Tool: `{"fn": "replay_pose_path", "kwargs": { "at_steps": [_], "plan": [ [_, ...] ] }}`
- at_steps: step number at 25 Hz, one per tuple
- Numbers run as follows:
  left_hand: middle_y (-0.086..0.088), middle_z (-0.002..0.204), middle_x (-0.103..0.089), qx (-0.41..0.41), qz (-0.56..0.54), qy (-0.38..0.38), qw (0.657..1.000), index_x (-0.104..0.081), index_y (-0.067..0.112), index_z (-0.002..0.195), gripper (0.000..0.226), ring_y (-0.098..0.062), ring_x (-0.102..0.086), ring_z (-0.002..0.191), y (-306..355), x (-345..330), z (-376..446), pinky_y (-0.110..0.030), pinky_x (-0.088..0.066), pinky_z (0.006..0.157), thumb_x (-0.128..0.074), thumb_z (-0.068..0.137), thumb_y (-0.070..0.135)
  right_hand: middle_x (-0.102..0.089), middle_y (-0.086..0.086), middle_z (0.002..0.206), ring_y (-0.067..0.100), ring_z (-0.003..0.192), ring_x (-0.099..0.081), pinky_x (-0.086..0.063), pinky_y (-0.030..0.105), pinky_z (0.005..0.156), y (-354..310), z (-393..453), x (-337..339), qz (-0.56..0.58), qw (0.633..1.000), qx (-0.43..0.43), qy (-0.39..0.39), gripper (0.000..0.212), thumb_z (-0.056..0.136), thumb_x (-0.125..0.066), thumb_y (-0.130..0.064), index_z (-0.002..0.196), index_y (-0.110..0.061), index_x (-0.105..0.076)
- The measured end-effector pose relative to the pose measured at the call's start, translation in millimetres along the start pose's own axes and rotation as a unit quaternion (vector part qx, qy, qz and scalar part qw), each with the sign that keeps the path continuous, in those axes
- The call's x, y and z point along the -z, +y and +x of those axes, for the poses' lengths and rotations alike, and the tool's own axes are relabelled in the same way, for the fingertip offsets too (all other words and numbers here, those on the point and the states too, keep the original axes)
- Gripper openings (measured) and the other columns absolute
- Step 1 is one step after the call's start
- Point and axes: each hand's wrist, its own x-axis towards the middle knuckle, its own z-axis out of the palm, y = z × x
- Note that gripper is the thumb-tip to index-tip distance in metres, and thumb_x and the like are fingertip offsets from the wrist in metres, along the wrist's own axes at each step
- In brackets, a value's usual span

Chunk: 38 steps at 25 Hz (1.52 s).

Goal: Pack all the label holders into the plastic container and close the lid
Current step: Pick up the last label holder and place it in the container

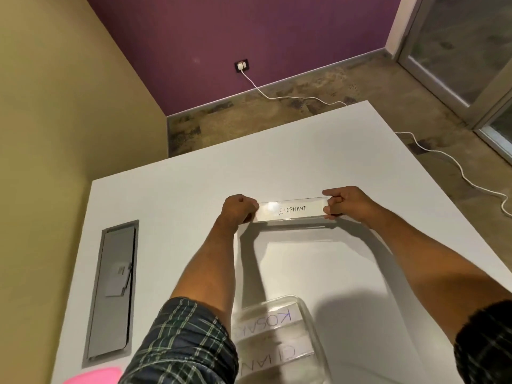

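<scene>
Label holder (291,210) marked ELEPHANT: held off the surface (177,189), far side from the plastic container (310,311). Left hand (238,207) and right hand (349,202) each pinched on one short end. Looks light, rigid clear acrylic, probably slick and scratch-prone; end grip seems right, keeps fingers off the face. Container near the body already holding two labelled holders, stacked flat. Pink item (95,376), possibly the lid, at bottom left edge. Grey recessed panel (112,292) left of the arms, white cable (457,164) on the floor. Path back to container looks unobstructed.
</scene>
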Motion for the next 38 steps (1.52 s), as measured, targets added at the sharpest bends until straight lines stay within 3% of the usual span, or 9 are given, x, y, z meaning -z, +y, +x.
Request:
{"fn": "replay_pose_path", "kwargs": {
  "at_steps": [3, 9, 12, 16, 19, 23, 27, 32, 38],
  "plan": [
    [-0.016, 0.078, -0.067, -0.011, 0.069, -0.035, 0.997, -0.07, 0.002, 0.078, 0.011, -0.024, -0.061, 0.066, -26, 25, -46, -0.034, -0.057, 0.07, -0.069, 0.082, -0.008, -0.057, 0.011, 0.073, 0.025, 0.071, -0.067, -0.055, 0.031, 0.083, -3, -32, -14, -0.138, 0.988, 0.009, -0.072, 0.066, 0.079, -0.076, 0.012, 0.14, 0.004, -0.052],
    [-0.007, 0.073, -0.076, 0.006, 0.135, -0.081, 0.987, -0.074, 0.008, 0.082, 0.013, -0.015, -0.073, 0.066, -54, 58, -123, -0.023, -0.047, 0.059, -0.085, 0.074, 0.008, -0.058, -0.006, 0.068, 0.003, 0.058, -0.056, -0.041, 0.009, 0.057, -10, -71, -49, -0.397, 0.906, 0.052, -0.134, 0.074, 0.062, -0.095, -0.013, 0.13, -0.011, -0.066],
    [-0.011, 0.072, -0.075, 0.013, 0.144, -0.077, 0.986, -0.073, 0.01, 0.081, 0.014, -0.017, -0.072, 0.066, -72, 66, -152, -0.023, -0.045, 0.058, -0.085, 0.073, 0.01, -0.068, -0.004, 0.092, 0.01, 0.078, -0.06, -0.04, 0.016, 0.061, -6, -89, -74, -0.494, 0.854, 0.089, -0.136, 0.073, 0.055, -0.098, -0.031, 0.122, -0.021, -0.07],
    [-0.007, 0.074, -0.075, 0.034, 0.174, -0.07, 0.982, -0.073, 0.012, 0.085, 0.018, -0.015, -0.07, 0.066, -96, 76, -180, -0.023, -0.043, 0.061, -0.086, 0.073, 0.014, -0.062, -0.015, 0.088, 0.011, 0.081, -0.057, -0.041, 0.027, 0.066, 6, -111, -97, -0.592, 0.78, 0.155, -0.128, 0.067, 0.06, -0.089, -0.054, 0.119, -0.033, -0.066],
    [-0.008, 0.083, -0.077, 0.054, 0.201, -0.107, 0.972, -0.077, 0.005, 0.098, 0.034, -0.015, -0.07, 0.07, -107, 87, -197, -0.022, -0.044, 0.061, -0.09, 0.071, 0.022, -0.048, -0.018, 0.095, 0.008, 0.078, -0.054, -0.037, 0.028, 0.063, 17, -127, -104, -0.618, 0.746, 0.209, -0.132, 0.069, 0.059, -0.08, -0.071, 0.118, -0.042, -0.061],
    [-0.008, 0.09, -0.08, 0.1, 0.253, -0.166, 0.948, -0.081, 0.011, 0.1, 0.035, -0.017, -0.076, 0.084, -112, 96, -212, -0.022, -0.053, 0.07, -0.089, 0.07, 0.027, -0.047, -0.015, 0.107, 0.013, 0.079, -0.058, -0.044, 0.031, 0.066, 29, -145, -115, -0.62, 0.708, 0.288, -0.176, 0.059, 0.061, -0.078, -0.07, 0.106, -0.035, -0.062],
    [-0.006, 0.094, -0.08, 0.147, 0.325, -0.218, 0.908, -0.081, 0.015, 0.101, 0.03, -0.014, -0.077, 0.089, -121, 92, -221, -0.024, -0.052, 0.078, -0.086, 0.074, 0.025, -0.06, -0.009, 0.085, 0.018, 0.078, -0.057, -0.048, 0.036, 0.072, 45, -160, -131, -0.613, 0.675, 0.343, -0.226, 0.055, 0.064, -0.074, -0.067, 0.092, -0.023, -0.058],
    [-0.013, 0.085, -0.079, 0.161, 0.392, -0.223, 0.878, -0.079, 0.005, 0.097, 0.036, -0.02, -0.076, 0.071, -142, 80, -223, -0.023, -0.046, 0.06, -0.09, 0.068, 0.023, -0.067, -0.003, 0.085, 0.024, 0.076, -0.061, -0.047, 0.038, 0.077, 69, -169, -146, -0.645, 0.629, 0.365, -0.233, 0.061, 0.064, -0.065, -0.074, 0.092, -0.019, -0.058],
    [-0.013, 0.059, -0.071, 0.129, 0.386, -0.221, 0.886, -0.072, 0.006, 0.065, 0.017, -0.024, -0.072, 0.056, -166, 64, -225, -0.021, -0.052, 0.044, -0.089, 0.067, 0.0, -0.068, -0.009, 0.086, 0.019, 0.077, -0.064, -0.034, 0.036, 0.086, 89, -176, -154, -0.705, 0.586, 0.315, -0.244, 0.058, 0.064, -0.062, -0.078, 0.09, -0.029, -0.045]
  ]
}}
